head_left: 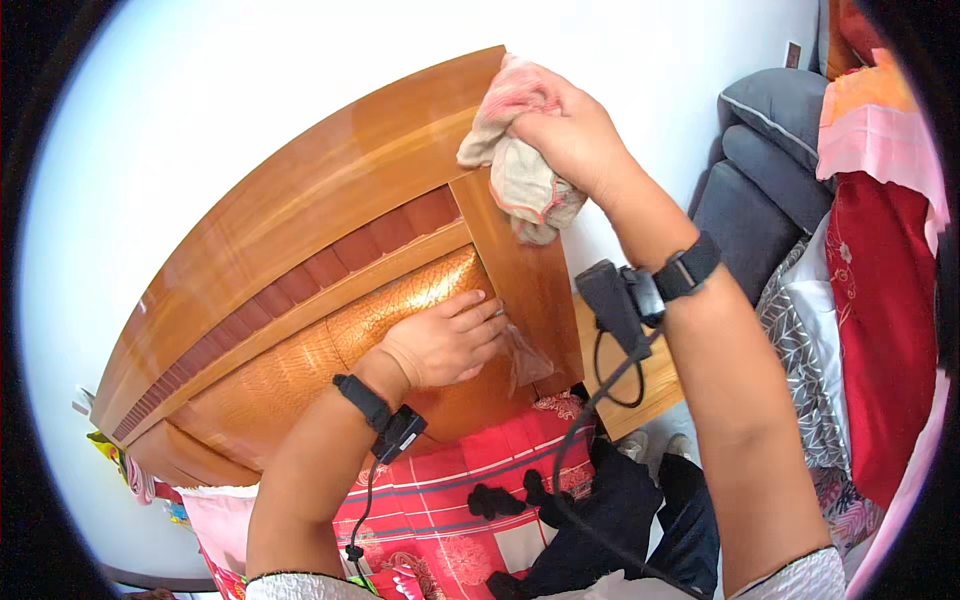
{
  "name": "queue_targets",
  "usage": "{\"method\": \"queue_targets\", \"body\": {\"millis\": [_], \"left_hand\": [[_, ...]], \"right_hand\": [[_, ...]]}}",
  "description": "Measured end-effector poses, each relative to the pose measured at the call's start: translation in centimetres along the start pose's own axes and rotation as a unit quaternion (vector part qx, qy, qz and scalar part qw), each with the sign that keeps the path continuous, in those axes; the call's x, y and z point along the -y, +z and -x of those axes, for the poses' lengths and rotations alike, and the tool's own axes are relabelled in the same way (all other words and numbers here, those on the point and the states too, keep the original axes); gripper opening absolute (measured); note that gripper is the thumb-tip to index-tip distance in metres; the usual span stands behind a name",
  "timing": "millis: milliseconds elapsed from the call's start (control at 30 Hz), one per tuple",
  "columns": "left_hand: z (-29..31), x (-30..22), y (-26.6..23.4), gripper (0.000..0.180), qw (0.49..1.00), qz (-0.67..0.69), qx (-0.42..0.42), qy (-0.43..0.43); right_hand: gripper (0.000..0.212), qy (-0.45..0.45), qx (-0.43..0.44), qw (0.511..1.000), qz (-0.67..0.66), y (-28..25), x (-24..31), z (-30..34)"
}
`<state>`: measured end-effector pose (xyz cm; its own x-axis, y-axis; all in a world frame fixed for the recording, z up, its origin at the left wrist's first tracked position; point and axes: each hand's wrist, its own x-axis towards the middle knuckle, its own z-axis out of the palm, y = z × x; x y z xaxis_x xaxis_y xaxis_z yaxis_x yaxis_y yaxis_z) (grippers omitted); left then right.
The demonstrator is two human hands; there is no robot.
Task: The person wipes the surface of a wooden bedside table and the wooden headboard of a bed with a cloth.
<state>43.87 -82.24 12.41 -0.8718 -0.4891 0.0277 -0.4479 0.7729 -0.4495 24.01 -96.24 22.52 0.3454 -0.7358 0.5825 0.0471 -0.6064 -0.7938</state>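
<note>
A wooden headboard [330, 150] with a slatted strip and a glossy bronze padded panel [260, 385] leans across the middle of the view. My right hand [575, 140] grips a crumpled beige and pink cloth [525, 175], pressed against the headboard's upper right corner. My left hand [455, 340] lies flat on the padded panel near its right edge, fingers stretched toward the wooden post [535, 290]. Black straps with small devices and cables are on both my wrists.
Below the headboard is a red patterned bedspread [430, 510], with dark clothing on it. A small wooden surface [640, 390] stands right of the post. Farther right are grey cushions [765, 180] and a dark red cloth [885, 330]. A white wall [230, 90] rises behind.
</note>
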Motion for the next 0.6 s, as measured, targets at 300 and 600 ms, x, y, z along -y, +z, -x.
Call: {"method": "queue_targets", "body": {"millis": [300, 600], "left_hand": [[0.2, -0.1, -0.1, 0.033, 1.0, 0.007, -0.006, 0.005], [0.1, -0.2, 0.0, 0.038, 0.999, -0.017, 0.047, -0.01]], "right_hand": [[0.028, 0.236, -0.03, 0.971, -0.031, 1.7, -8.8, 10.6], [0.033, 0.429, 0.055, 0.901, 0.031, 0.5, -15.8, 25.7]]}}
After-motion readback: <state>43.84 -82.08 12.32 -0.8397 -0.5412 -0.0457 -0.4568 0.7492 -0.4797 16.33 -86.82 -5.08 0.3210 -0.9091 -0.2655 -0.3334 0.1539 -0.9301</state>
